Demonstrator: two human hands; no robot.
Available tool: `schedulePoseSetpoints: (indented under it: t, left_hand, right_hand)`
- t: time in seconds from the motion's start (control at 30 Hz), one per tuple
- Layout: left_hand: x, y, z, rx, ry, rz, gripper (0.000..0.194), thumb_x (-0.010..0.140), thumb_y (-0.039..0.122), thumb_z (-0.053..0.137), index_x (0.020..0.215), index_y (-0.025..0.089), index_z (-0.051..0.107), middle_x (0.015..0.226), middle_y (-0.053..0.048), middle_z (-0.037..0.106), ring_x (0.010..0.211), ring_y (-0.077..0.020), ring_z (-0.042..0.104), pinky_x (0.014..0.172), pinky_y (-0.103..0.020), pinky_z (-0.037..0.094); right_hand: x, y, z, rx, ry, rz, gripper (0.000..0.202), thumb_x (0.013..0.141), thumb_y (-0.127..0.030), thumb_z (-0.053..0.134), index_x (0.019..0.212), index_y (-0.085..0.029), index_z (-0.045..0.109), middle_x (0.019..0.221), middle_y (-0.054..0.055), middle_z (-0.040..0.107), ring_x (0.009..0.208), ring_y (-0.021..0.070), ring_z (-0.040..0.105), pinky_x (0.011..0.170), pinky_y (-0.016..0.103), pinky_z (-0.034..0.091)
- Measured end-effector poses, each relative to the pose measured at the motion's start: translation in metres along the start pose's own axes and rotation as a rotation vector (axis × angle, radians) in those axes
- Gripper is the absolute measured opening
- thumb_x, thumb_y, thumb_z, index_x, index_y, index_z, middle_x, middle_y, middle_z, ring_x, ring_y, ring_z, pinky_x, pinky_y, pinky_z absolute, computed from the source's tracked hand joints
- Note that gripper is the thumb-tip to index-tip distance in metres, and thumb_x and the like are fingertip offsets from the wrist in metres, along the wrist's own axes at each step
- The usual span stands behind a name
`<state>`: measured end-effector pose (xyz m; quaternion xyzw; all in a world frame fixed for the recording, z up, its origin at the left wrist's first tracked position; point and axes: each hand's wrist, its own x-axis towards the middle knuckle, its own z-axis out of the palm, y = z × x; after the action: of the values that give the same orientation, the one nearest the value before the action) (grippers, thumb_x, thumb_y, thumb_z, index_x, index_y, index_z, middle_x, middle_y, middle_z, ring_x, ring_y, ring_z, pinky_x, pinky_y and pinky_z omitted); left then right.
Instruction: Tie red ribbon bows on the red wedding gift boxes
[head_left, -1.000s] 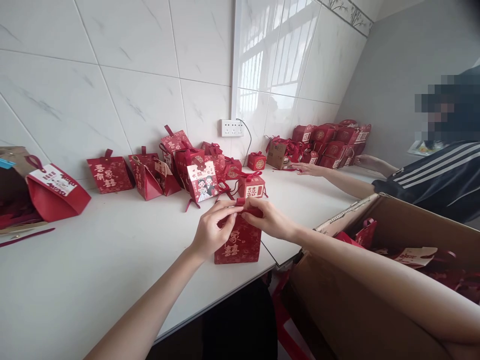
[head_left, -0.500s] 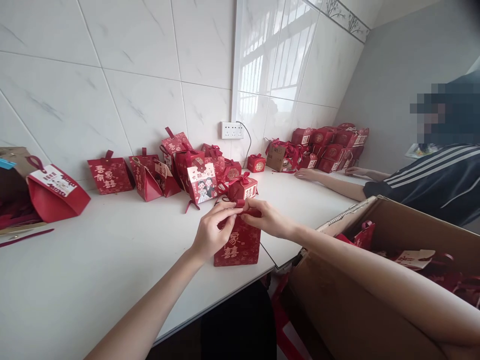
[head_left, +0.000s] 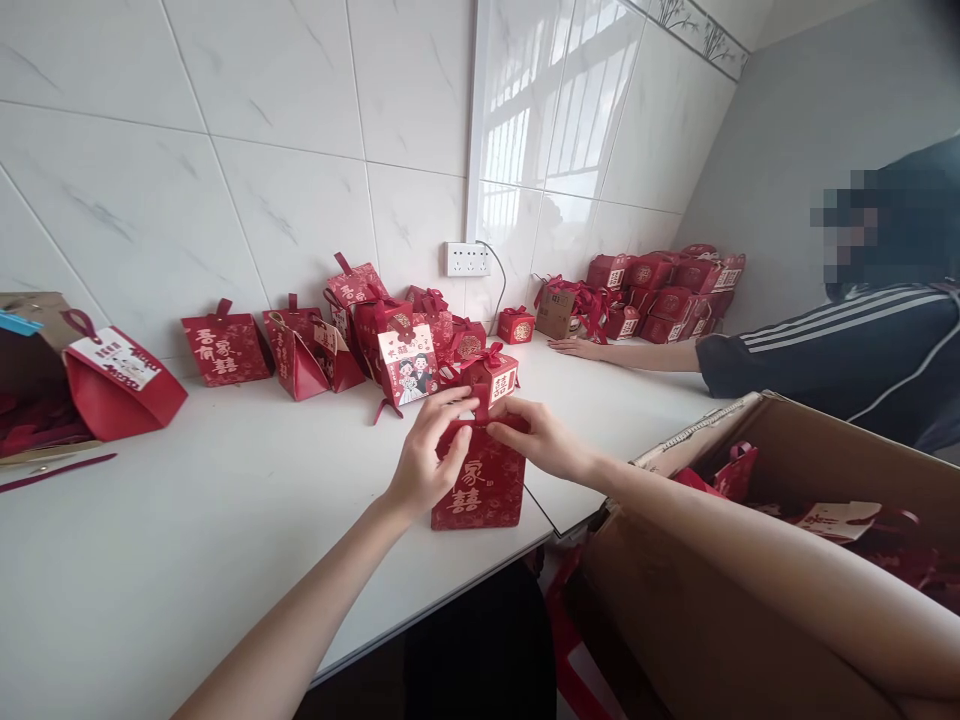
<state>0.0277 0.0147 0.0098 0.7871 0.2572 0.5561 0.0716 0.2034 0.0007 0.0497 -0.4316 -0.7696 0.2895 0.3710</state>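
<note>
A red gift bag (head_left: 480,490) with pale characters stands upright near the table's front edge. From its top rises a dark red ribbon loop (head_left: 481,400). My left hand (head_left: 431,450) is at the bag's upper left corner, thumb and fingers apart, fingertips beside the loop. At the upper right corner is my right hand (head_left: 544,438), its thumb and forefinger slightly apart close to the loop. Neither hand is closed round the bag. Just behind it sits a small red box (head_left: 491,378) with a bow, partly hidden by my fingers.
Red gift bags (head_left: 225,350) and boxes line the tiled wall. More red boxes (head_left: 660,300) are stacked at the back right. A large cardboard box (head_left: 675,600) with red bags stands at the right. Another person's hand (head_left: 574,348) rests on the white table (head_left: 225,520).
My fingers have parted from the bag's top, and the ribbon loop now stands up between them. The other person's arm has stretched further left along the table; only one of their hands shows now.
</note>
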Motion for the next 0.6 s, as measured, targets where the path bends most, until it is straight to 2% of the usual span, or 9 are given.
schedulePoseSetpoints:
  t: [0.1,0.17,0.27,0.37,0.47,0.6]
  left_hand:
    - [-0.008,-0.015,0.003,-0.173,-0.016,-0.167,0.048,0.087,0.031,0.048,0.131,0.021,0.034,0.132,-0.014,0.045,0.119,-0.0241,0.047,0.096,-0.042,0.043]
    - [-0.013,-0.026,0.006,-0.331,-0.010,-0.313,0.056,0.085,0.040,0.049,0.133,0.022,0.028,0.135,-0.015,0.041,0.118,-0.0251,0.048,0.094,-0.041,0.043]
    - [-0.018,-0.037,0.010,-0.558,-0.009,-0.548,0.060,0.081,0.050,0.050,0.131,0.023,0.029,0.134,-0.014,0.042,0.119,-0.0260,0.047,0.095,-0.041,0.042]
    - [-0.019,-0.033,0.013,-0.688,-0.078,-0.665,0.059,0.079,0.050,0.054,0.126,0.021,0.034,0.124,-0.012,0.051,0.113,-0.0250,0.052,0.095,-0.040,0.042]
    - [-0.017,-0.024,0.015,-0.586,-0.036,-0.571,0.064,0.075,0.044,0.061,0.128,0.022,0.033,0.117,-0.011,0.054,0.105,-0.0233,0.055,0.091,-0.039,0.044]
    - [-0.021,-0.019,0.016,-0.280,0.067,-0.224,0.084,0.067,0.033,0.069,0.136,0.026,0.021,0.126,-0.012,0.047,0.109,-0.0240,0.051,0.091,-0.039,0.044]
  right_hand:
    - [0.004,0.006,-0.005,0.170,0.091,0.126,0.016,0.075,-0.033,0.058,0.075,-0.017,0.057,0.069,-0.001,0.054,0.065,0.0121,0.047,0.060,0.025,0.036]
    - [0.008,0.011,-0.009,0.432,0.198,0.266,0.018,0.071,-0.033,0.063,0.074,-0.017,0.057,0.068,-0.002,0.056,0.063,0.0120,0.049,0.059,0.025,0.036]
    - [0.015,0.020,-0.015,0.825,0.388,0.418,0.015,0.068,-0.027,0.065,0.072,-0.017,0.055,0.066,-0.002,0.057,0.060,0.0112,0.050,0.057,0.024,0.039]
    - [0.019,0.027,-0.020,0.942,0.486,0.440,0.012,0.069,-0.024,0.063,0.069,-0.019,0.052,0.064,-0.004,0.056,0.057,0.0104,0.048,0.057,0.024,0.040]
    - [0.019,0.028,-0.021,0.966,0.511,0.433,0.013,0.071,-0.023,0.060,0.066,-0.019,0.049,0.061,-0.005,0.053,0.057,0.0103,0.047,0.057,0.023,0.040]
    - [0.016,0.021,-0.019,1.018,0.483,0.329,0.011,0.074,-0.023,0.056,0.065,-0.020,0.050,0.065,-0.005,0.053,0.063,0.0102,0.049,0.066,0.024,0.043]
